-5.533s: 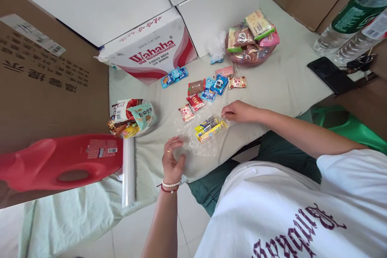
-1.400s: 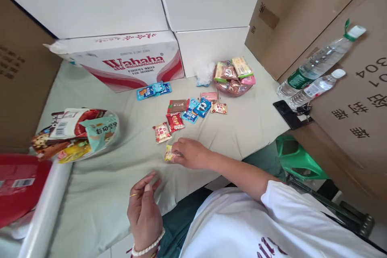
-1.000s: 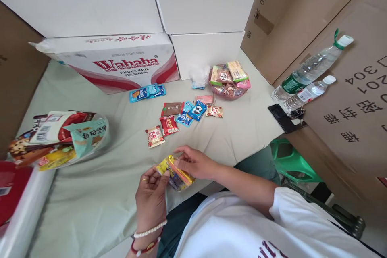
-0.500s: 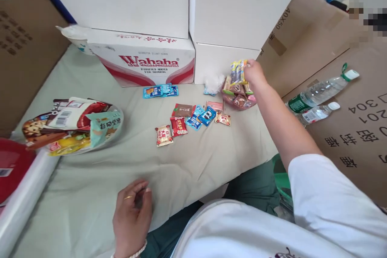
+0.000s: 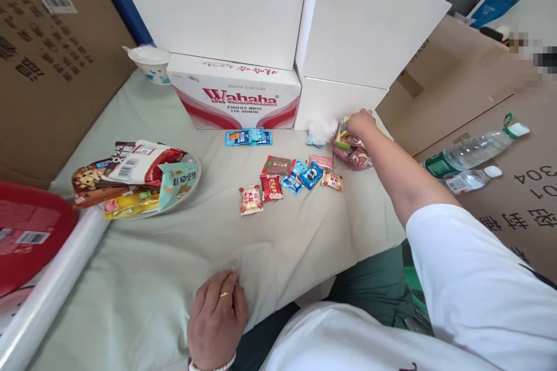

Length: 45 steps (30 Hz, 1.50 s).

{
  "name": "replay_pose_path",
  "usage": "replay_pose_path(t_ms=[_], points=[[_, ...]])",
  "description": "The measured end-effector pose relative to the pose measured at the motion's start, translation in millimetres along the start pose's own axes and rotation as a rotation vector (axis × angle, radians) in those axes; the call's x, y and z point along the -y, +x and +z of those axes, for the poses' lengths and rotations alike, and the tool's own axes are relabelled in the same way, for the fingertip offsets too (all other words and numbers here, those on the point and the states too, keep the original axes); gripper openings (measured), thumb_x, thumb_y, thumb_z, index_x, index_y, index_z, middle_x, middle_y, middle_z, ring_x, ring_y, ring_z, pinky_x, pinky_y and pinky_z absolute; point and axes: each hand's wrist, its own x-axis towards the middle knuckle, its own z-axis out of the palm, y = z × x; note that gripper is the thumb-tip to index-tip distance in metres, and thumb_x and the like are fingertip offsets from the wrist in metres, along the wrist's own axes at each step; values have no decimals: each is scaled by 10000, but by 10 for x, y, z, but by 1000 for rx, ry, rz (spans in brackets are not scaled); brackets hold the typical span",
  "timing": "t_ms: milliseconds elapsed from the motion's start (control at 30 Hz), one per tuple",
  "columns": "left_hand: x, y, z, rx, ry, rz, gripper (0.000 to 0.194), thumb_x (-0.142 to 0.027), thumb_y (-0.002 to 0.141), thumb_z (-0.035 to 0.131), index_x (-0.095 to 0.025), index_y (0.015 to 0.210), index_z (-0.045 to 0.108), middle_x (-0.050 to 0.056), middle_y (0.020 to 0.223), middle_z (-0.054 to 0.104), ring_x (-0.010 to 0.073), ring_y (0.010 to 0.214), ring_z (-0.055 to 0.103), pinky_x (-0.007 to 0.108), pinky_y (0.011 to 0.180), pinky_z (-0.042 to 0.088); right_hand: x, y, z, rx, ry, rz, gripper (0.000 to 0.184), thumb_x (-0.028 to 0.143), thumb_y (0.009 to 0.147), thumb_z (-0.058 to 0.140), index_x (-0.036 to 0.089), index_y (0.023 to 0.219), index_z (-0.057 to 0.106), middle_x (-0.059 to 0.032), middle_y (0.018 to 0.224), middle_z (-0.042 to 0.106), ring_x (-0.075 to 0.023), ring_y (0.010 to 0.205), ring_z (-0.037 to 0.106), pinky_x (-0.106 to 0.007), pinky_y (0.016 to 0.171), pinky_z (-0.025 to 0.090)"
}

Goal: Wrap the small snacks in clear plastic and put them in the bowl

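At the right, my right hand reaches over a bowl of wrapped snacks. Its fingers are bent around a yellow snack packet, most of which the hand hides. My left hand rests on the cloth near the front edge, fingers curled together, with nothing visible in it. Between the hands lie small packets: a cream one, a red one, a brown one, blue ones, a pink one and another cream one.
A plate of larger snack bags stands left. Blue packets lie before a Wahaha carton. A crumpled clear plastic bag sits beside the bowl. Two bottles are at the right, a paper cup at the back left.
My right hand has lowered the yellow packet from above the bowl down into its contents. My left hand has turned more palm-down on the cloth. The camera view has shifted.
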Motion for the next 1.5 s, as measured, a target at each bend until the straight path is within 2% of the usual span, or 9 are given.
replay_pose_path(t_ms=[267,433,600,800,967,1100,1267,1400,1500], points=[[-19,27,-7,-20,8,29,208,-32,858,644,-156,1025,635,113,992,710,269,940,648,404,868,548,-320,-258,-126,-361,65,5,591,484,1063,273,150,1412,613,-235,1488,513,-434,1414,337,-694,1099,307],[-10,25,-2,-25,20,40,201,-33,860,640,-148,1025,635,119,998,709,270,945,649,411,873,550,-430,-416,187,-81,91,-164,670,594,1040,239,260,1607,371,-155,1660,371,-415,1493,286,-707,1138,275],[-13,11,13,-21,21,25,196,-43,868,631,-164,1022,630,107,1004,707,267,947,648,410,874,547,-431,-431,233,-48,71,-192,650,557,1051,224,251,1603,380,-150,1643,406,-405,1490,308,-709,1144,266],[-35,1,33,-20,19,10,204,-44,865,623,-167,1027,635,105,1002,706,265,951,644,407,887,543,156,-508,5,-416,62,-349,598,409,1077,217,75,1299,662,-275,1359,585,-405,1320,426,-567,1049,371],[-77,-13,8,-11,23,-27,214,-29,858,615,-171,1014,646,104,985,706,262,957,639,394,889,529,797,-596,233,-180,-89,-729,390,299,955,501,145,1230,732,-212,1244,687,-381,1296,429,-548,1060,320],[-99,-32,-1,6,12,-55,222,-21,858,608,-166,1018,658,106,985,713,260,973,641,387,899,521,918,-587,366,-96,2,-529,305,228,889,555,124,1052,791,-236,1055,749,-395,1212,513,-595,1047,332],[-107,-49,8,-10,-1,-84,236,-22,851,615,-159,1036,668,111,1005,729,260,983,644,389,902,523,705,-705,85,-221,289,-343,316,257,940,501,181,1105,759,-149,1094,749,-288,1052,625,-465,970,476],[-101,-69,19,1,-23,-88,233,-41,862,601,-170,1041,677,105,1006,735,257,987,655,401,906,528,304,-1331,-3,-432,534,-300,293,296,961,466,221,1130,693,-136,1308,665,-284,1200,589,-476,1039,473],[-58,-97,12,-2,-118,-102,246,-52,873,597,-192,1059,679,97,1032,728,244,1011,663,398,916,531,24,-2080,338,-361,1055,-201,223,390,933,543,267,1071,669,-74,1063,715,-250,892,678,-405,785,563]])
